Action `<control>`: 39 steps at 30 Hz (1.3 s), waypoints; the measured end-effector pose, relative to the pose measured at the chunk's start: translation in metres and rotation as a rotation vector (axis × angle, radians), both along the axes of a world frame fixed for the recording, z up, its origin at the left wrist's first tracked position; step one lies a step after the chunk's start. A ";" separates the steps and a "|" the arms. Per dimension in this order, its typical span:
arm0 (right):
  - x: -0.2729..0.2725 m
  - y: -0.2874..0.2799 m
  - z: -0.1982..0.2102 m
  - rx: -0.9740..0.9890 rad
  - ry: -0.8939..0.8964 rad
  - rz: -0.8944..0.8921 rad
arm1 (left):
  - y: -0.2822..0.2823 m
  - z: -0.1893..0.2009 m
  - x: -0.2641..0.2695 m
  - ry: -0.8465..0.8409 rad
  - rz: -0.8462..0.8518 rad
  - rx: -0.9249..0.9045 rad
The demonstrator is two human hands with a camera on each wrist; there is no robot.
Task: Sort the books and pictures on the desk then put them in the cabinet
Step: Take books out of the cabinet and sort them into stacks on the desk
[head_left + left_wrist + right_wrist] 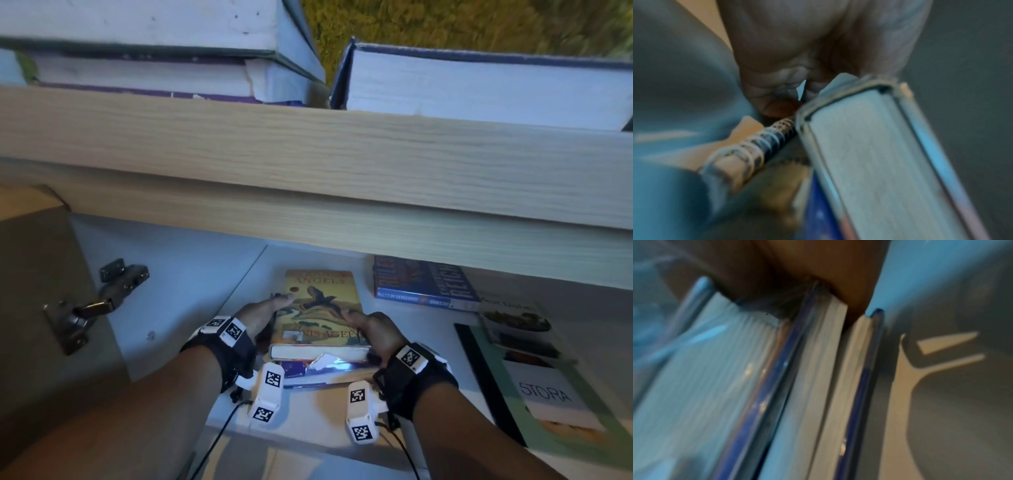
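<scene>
Both hands clamp a small stack of books inside the cabinet: the left hand (262, 317) and right hand (371, 330) grip opposite sides of the yellow paperback (322, 308) on top. The step looks like setting the stack down; next, release and withdraw. Lower titles are hidden, and the wrist views are blurred.

Fingers (265, 334) hidden under book stack (320, 353)
</scene>
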State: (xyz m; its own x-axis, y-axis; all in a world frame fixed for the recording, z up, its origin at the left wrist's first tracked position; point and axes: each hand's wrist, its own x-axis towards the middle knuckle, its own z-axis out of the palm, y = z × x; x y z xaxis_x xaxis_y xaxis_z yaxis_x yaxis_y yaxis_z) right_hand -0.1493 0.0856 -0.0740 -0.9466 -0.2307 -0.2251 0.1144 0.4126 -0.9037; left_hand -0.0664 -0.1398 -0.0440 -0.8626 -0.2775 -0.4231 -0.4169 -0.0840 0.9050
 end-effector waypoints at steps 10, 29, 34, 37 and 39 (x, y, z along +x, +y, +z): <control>0.051 0.013 0.005 -0.339 -0.205 -0.070 | 0.021 0.010 0.038 0.010 -0.136 0.099; 0.206 0.059 0.154 -0.345 -0.402 -0.095 | 0.080 0.179 0.199 -0.117 0.049 0.403; 0.285 0.079 0.291 -0.333 -0.527 -0.060 | 0.095 0.291 0.269 -0.176 0.072 0.339; 0.325 0.088 0.352 -0.385 -0.566 -0.052 | 0.100 0.349 0.315 -0.218 0.057 0.344; 0.344 0.089 0.381 -0.381 -0.550 -0.044 | 0.101 0.379 0.339 -0.183 0.053 0.329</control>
State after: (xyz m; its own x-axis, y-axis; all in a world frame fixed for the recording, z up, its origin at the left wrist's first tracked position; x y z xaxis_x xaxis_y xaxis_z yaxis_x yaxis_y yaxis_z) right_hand 0.1950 0.1744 0.3070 -0.7274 -0.3539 -0.5879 0.6094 0.0606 -0.7905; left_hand 0.2722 -0.0393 0.3355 -0.7524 -0.1433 -0.6429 -0.5565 -0.3838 0.7369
